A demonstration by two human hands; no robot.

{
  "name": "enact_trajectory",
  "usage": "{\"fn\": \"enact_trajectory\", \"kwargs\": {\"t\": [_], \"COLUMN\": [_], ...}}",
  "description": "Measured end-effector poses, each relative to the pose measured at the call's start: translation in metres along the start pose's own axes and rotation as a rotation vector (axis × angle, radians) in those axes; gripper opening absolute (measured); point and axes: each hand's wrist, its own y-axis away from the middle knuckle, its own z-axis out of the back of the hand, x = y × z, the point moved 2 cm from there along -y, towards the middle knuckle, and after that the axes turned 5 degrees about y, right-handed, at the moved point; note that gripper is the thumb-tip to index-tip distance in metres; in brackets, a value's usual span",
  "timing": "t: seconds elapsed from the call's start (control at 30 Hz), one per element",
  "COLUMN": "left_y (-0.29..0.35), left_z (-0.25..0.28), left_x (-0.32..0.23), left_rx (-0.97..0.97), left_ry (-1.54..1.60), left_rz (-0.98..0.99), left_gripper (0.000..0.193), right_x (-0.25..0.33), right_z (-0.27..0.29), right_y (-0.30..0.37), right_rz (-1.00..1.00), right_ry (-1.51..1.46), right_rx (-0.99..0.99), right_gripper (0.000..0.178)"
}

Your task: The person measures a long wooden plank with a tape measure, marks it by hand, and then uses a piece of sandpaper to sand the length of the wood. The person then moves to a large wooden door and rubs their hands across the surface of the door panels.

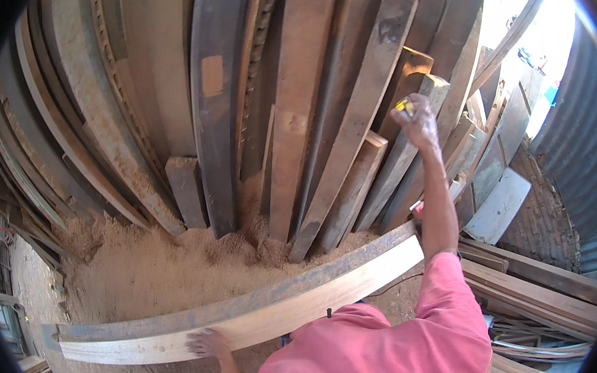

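- The left hand (208, 343) lies flat on the long pale plank (253, 320), low and left of centre in the frame. Its grip is spread, with the fingers resting on the top face of the wood and pinching nothing.
- The pale plank runs from the lower left of the frame up to the right of centre. It appears curved because of the lens. A darker, grey plank (238, 305) lies just behind it, touching it along the whole length.
- The right hand (416, 122) is raised in the upper right of the frame. Its grip is pressed around a small yellow and black object (405, 106). I cannot tell what kind of object it is.
- This hand is in front of the top ends of the leaning boards (350, 126), which stand upright and tilted against a wall across the upper half of the frame.
- A heap of sawdust (143, 262) covers the ground at the foot of the boards, in the centre left.
- More planks (531, 294) are stacked flat in the lower right, and a corrugated metal sheet (577, 164) stands at the right edge.
- The person wears a pink shirt (395, 340), seen at the bottom centre.
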Motion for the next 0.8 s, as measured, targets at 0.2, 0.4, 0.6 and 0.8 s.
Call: {"fn": "enact_trajectory", "kwargs": {"t": [0.2,0.4,0.6,0.8], "left_y": [0.123,0.133,0.144,0.137], "left_z": [-0.005,-0.019,-0.019,-0.036], "left_x": [-0.099,-0.112,-0.117,-0.105], "left_rx": [0.038,0.008,-0.179,-0.33], "left_ry": [-0.052,-0.185,-0.222,-0.294], "left_rz": [-0.08,0.072,0.047,-0.002], "left_gripper": [0.078,0.075,0.071,0.071], "right_x": [-0.09,-0.135,-0.19,-0.179], "right_z": [0.051,0.021,-0.017,-0.012], "right_y": [-0.138,-0.226,-0.229,-0.212], "right_rz": [-0.174,-0.29,-0.253,-0.295], "right_ry": [0.309,0.371,0.371,0.331], "right_rx": [-0.088,-0.057,-0.019,-0.127], "right_gripper": [0.062,0.062,0.065,0.082]}}
